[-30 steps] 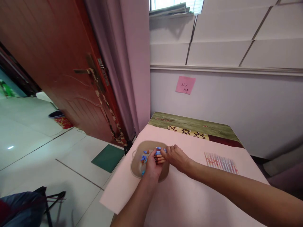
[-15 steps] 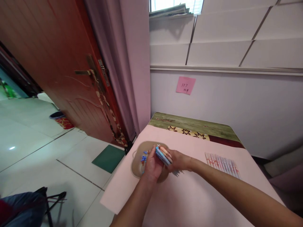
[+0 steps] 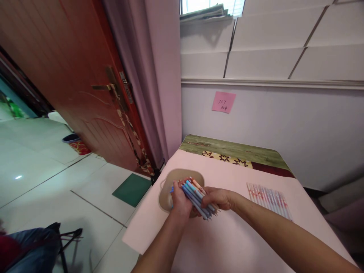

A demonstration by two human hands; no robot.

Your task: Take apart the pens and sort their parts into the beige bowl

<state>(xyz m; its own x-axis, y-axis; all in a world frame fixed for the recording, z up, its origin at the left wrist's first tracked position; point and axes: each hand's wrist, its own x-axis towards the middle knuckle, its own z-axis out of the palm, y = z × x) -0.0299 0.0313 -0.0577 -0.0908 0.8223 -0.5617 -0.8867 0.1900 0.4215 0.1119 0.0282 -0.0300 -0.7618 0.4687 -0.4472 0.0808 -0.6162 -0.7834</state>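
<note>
- Before me, the left hand (image 3: 182, 201) curls round a bundle of pens (image 3: 197, 198), its fingers partly hidden.
- The right hand (image 3: 218, 198) has its fingers closed round the same bundle, over the tan basin's (image 3: 164, 199) right side.
- The basin sits by the table's (image 3: 241, 242) left edge; a pen row (image 3: 269, 199) lies near the right.

I hold my pencils (image 3: 195, 194) in soft, moderate light, their fine details slightly smeared. The window (image 3: 196, 5) above glares nearly white; a grey shadow (image 3: 212, 33) falls beneath the papers (image 3: 207, 13). A bright spot (image 3: 18, 177) glints on the floor (image 3: 42, 193), and toward the left edge the door (image 3: 62, 57) looks stretched and slanted.
</note>
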